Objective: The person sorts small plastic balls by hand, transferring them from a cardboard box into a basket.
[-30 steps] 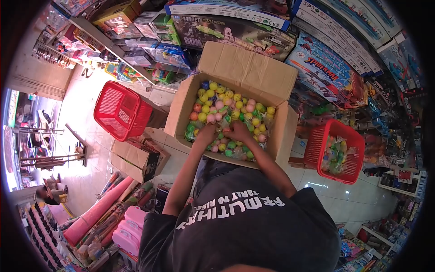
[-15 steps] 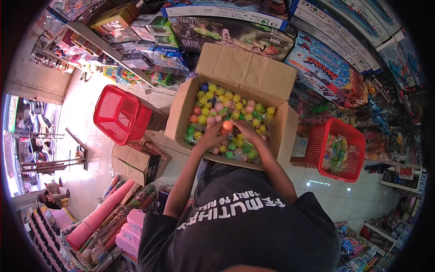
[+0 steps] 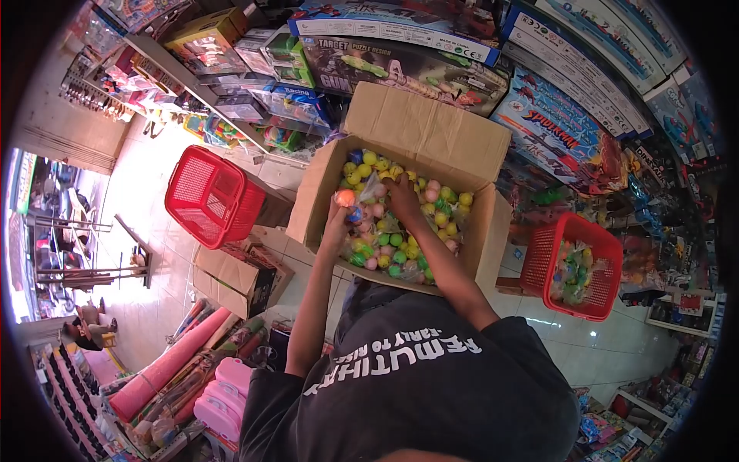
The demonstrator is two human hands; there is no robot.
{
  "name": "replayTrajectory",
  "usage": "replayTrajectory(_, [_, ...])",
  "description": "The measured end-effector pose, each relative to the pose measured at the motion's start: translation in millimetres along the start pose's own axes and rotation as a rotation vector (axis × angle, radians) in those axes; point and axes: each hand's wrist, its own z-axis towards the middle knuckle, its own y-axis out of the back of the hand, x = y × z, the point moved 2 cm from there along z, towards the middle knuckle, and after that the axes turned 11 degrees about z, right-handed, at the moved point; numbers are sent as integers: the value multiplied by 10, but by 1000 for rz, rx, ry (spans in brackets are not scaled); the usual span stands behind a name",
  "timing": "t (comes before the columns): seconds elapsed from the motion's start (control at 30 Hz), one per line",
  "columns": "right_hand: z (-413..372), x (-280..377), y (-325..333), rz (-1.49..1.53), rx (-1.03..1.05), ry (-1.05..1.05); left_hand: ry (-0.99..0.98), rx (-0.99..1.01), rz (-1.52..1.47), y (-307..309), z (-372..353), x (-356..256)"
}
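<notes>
My left hand (image 3: pixel 335 219) is closed around an orange ball (image 3: pixel 344 199), its fingertips pinching it at the left side of the open cardboard box (image 3: pixel 427 122), above the heap of small colored balls (image 3: pixel 397 240). My right hand (image 3: pixel 402 198) reaches in farther over, fingers bent down among the yellow and pink ones; I cannot tell whether they grip anything. Clear plastic (image 3: pixel 371 187) lies between my two hands, and I see more of it among the balls. Well apart to my left stands a red basket (image 3: pixel 205 185); to my right, another red basket (image 3: pixel 539 252) holds bagged balls (image 3: pixel 573 269), with green ones among them.
</notes>
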Motion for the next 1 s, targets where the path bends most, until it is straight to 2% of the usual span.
replayTrajectory(0.07, [-27,-2,-17,-42,-77,29,-15,-73,-106,-12,-21,-4])
replayTrajectory(0.2, [-72,-70,63,-63,-123,141,41,-129,-79,-52,-74,-45])
replayTrajectory(0.27, [-84,-161,48,64,-200,248,35,-199,-9,15,-7,56])
replayTrajectory(0.4, [-122,-239,115,69,-141,232,53,-180,-24,30,24,71])
replayTrajectory(0.47, [-151,-211,162,110,-129,281,3,-178,63,50,75,117])
replayTrajectory(0.57, [-165,-119,202,154,-90,160,102,-158,48,-53,-31,-42])
replayTrajectory(0.67, [-212,-85,131,172,-169,116,98,-107,52,-67,-46,-40])
replayTrajectory(0.8, [-254,-169,63,59,-174,172,-28,-141,117,-8,30,110])
replayTrajectory(0.87, [-308,-127,111,-9,-112,119,15,-147,51,-49,-28,28])
replayTrajectory(1.0, [-467,-47,162,-34,-119,72,92,-134,24,-52,-62,44])
